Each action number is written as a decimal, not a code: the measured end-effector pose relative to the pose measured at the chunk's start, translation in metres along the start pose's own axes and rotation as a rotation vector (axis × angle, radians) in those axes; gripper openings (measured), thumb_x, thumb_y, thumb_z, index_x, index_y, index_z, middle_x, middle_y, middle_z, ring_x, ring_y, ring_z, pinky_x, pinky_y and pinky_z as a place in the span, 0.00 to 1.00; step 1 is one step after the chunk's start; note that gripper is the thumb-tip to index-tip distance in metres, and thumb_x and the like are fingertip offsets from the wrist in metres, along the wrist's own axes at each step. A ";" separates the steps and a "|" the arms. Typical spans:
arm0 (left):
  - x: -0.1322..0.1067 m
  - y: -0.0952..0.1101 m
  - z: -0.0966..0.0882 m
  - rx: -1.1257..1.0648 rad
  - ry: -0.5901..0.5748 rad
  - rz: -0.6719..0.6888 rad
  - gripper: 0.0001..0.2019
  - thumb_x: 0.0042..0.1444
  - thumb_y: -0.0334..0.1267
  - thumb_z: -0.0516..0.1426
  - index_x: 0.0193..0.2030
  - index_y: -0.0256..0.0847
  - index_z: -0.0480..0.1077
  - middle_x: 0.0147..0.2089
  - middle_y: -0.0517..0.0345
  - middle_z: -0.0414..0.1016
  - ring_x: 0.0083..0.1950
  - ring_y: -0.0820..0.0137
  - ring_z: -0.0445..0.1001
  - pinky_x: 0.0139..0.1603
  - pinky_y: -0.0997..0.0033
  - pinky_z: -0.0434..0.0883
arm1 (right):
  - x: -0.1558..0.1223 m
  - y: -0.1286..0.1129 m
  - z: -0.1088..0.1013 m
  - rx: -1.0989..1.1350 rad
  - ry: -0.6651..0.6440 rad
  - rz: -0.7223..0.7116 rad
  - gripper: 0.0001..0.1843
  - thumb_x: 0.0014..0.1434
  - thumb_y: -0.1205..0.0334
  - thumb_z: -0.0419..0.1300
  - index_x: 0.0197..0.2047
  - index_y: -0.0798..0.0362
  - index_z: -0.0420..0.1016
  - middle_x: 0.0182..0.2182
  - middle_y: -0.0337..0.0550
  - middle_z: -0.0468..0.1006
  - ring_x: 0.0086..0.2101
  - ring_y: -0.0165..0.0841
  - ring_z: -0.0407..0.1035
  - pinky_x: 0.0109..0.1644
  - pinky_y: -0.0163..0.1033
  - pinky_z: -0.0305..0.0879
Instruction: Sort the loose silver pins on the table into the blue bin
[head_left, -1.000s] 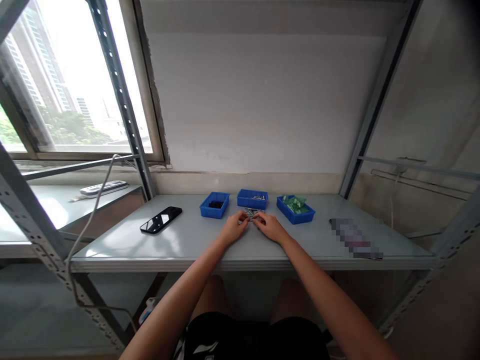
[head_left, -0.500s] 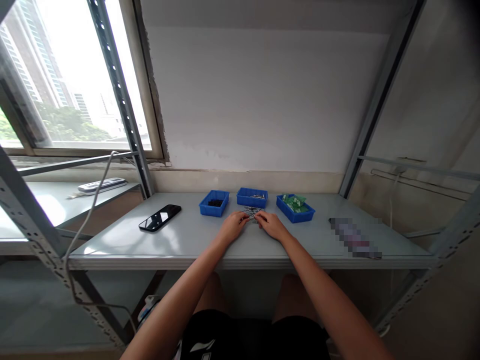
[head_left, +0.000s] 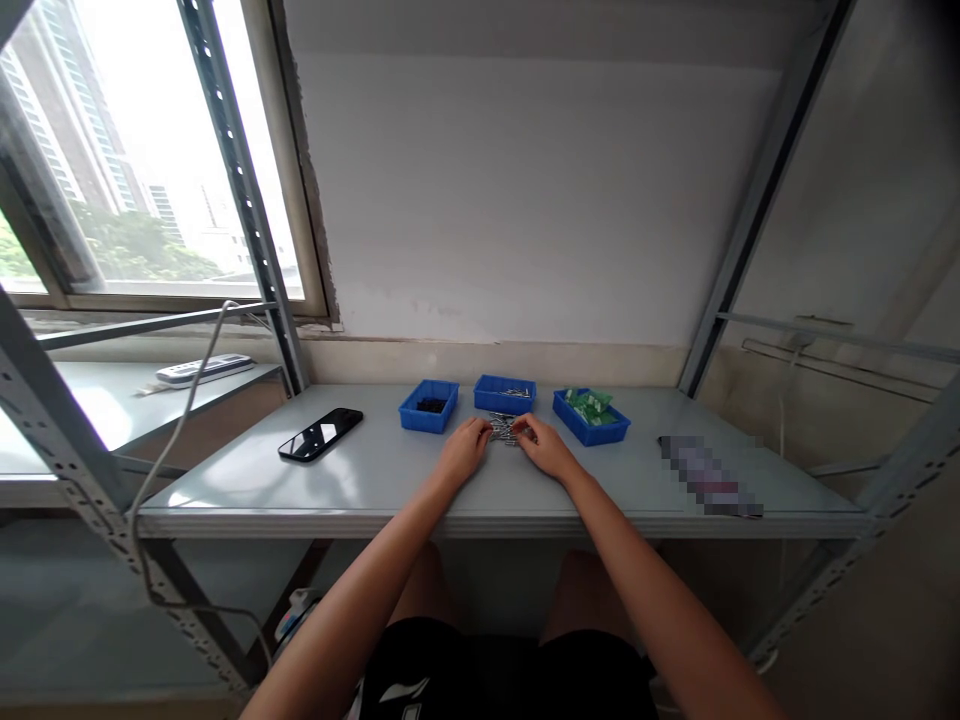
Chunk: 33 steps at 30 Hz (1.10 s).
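Head view: a pile of slender silver metal pieces [head_left: 503, 430] lies on the worktop [head_left: 390, 485], between the two hands. The pieces are jumbled, their long axes running at mixed angles; they are too small to tell which way any single tip points.

The left hand [head_left: 463, 452] sits at the pile's 8 o'clock, its fingers curved toward 2 o'clock; the right hand [head_left: 545, 448] sits at 4 o'clock, its fingers curved toward 10. Both have fingertips at the pile's edge, but whether either grip is clenched, released or grasping a piece I cannot tell.

From the pile, the middle blue tray [head_left: 504, 405] stands just beyond at 12 o'clock, its long axis running 9 to 3. The left blue tray [head_left: 422, 424], holding black pieces [head_left: 431, 406], is at 10; the right blue tray [head_left: 608, 435], with green packets [head_left: 590, 406], is between 2 and 3. A phone [head_left: 321, 436] lies well apart at 9, its long axis running 8 to 2.
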<state>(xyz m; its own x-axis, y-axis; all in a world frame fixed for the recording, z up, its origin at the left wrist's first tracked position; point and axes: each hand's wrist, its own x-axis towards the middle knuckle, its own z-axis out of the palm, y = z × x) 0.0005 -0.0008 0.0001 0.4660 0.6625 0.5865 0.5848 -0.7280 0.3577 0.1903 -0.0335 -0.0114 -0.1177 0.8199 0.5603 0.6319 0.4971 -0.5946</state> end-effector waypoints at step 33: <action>-0.003 0.001 -0.001 0.241 -0.137 -0.116 0.12 0.57 0.35 0.50 0.43 0.36 0.71 0.43 0.46 0.72 0.48 0.59 0.68 0.49 0.64 0.64 | 0.023 0.034 0.001 -0.168 0.343 0.186 0.15 0.54 0.64 0.48 0.40 0.55 0.73 0.37 0.46 0.76 0.34 0.34 0.70 0.44 0.40 0.65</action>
<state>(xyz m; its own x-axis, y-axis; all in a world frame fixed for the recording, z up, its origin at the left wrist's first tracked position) -0.0008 -0.0041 -0.0011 0.4625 0.7687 0.4419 0.7726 -0.5939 0.2245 0.2085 0.0027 -0.0194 0.2539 0.7354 0.6283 0.7377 0.2728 -0.6175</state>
